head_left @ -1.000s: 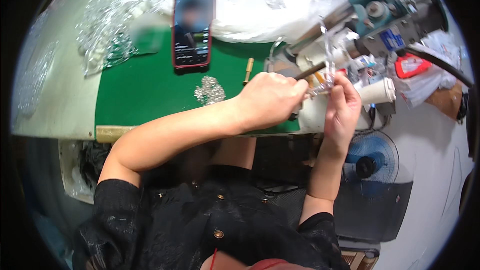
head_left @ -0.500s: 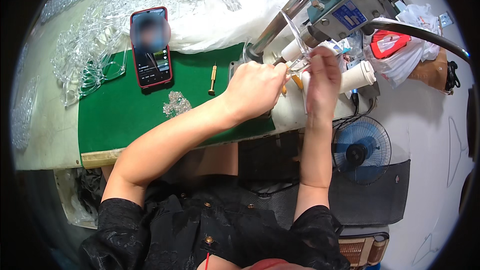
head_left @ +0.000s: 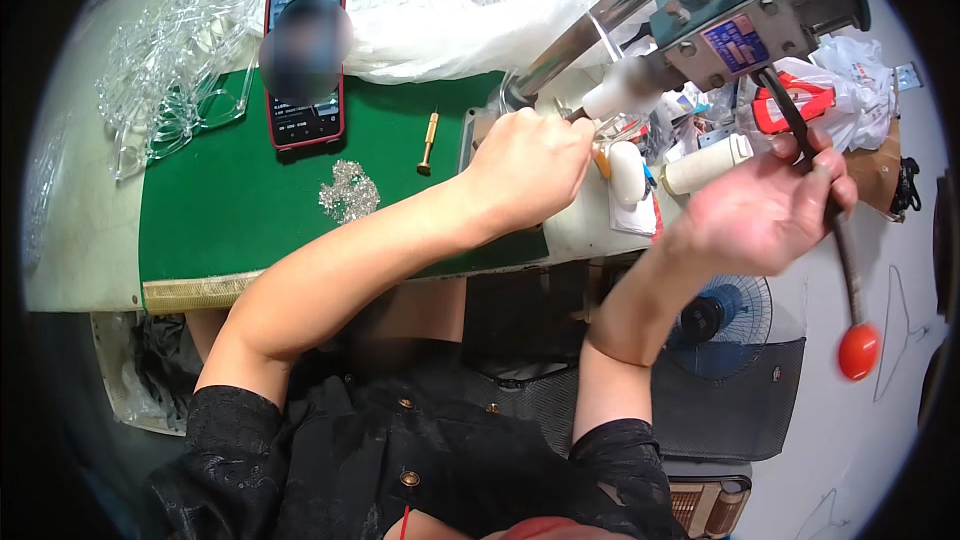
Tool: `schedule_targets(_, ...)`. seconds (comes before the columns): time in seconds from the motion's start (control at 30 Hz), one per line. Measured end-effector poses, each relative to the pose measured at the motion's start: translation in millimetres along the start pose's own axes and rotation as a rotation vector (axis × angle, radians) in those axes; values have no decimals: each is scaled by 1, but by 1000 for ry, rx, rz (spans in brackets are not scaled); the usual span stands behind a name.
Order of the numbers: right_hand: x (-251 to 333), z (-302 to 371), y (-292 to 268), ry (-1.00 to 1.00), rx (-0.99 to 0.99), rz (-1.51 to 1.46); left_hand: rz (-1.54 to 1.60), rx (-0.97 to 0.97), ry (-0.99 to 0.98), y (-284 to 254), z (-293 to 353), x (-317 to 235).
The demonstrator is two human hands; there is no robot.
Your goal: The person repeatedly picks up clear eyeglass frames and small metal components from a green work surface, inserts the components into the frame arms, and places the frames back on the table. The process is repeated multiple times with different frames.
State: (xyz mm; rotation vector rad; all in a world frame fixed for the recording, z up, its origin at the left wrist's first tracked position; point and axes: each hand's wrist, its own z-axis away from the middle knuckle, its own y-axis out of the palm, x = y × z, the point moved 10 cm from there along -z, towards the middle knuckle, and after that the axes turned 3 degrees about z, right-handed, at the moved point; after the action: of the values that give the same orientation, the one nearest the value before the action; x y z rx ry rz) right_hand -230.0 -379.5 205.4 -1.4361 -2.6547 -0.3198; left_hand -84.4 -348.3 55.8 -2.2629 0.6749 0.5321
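My left hand [head_left: 535, 168] is closed at the foot of a green bench press [head_left: 700, 5], beside its steel column. It grips what looks like a clear eyeglass frame, mostly hidden by the fingers and the clutter behind. My right hand [head_left: 765, 205] is wrapped around the press's dark lever [head_left: 850, 275], which ends in a red ball knob [head_left: 858, 352]. Left of my left hand, a small brass screwdriver [head_left: 428, 145] lies on the green mat [head_left: 220, 230]. A heap of tiny shiny parts [head_left: 349, 192] lies near my left forearm.
A red-cased phone [head_left: 306, 125] stands at the mat's far side. Clear eyeglass frames [head_left: 165, 100] pile up at the far left, with white plastic wrap [head_left: 430, 45] behind. A white roll [head_left: 708, 162] and bags [head_left: 850, 80] sit right of the press. Below is a blue fan [head_left: 735, 315].
My right hand has left the clear frame beside my left hand, moved right and taken hold of the lever. The lever now slants downward with its red knob in view. My left hand stays near the press.
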Motion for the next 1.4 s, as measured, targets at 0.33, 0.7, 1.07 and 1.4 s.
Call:
schedule_targets(0.33,-34,100,10,382,-44,311,368,-128,-99,-125,107,51)
schedule_targets(0.7,-36,235,50,713,269,372,438,-995,-1067,-459,439,168)
schedule_targets(1.07,-27,234,126,704,697,376,-1036,92,-225,-317,188,157)
schedule_targets(1.4,-13,266,154,435,1241,511,-172,348,-798,-317,127,124)
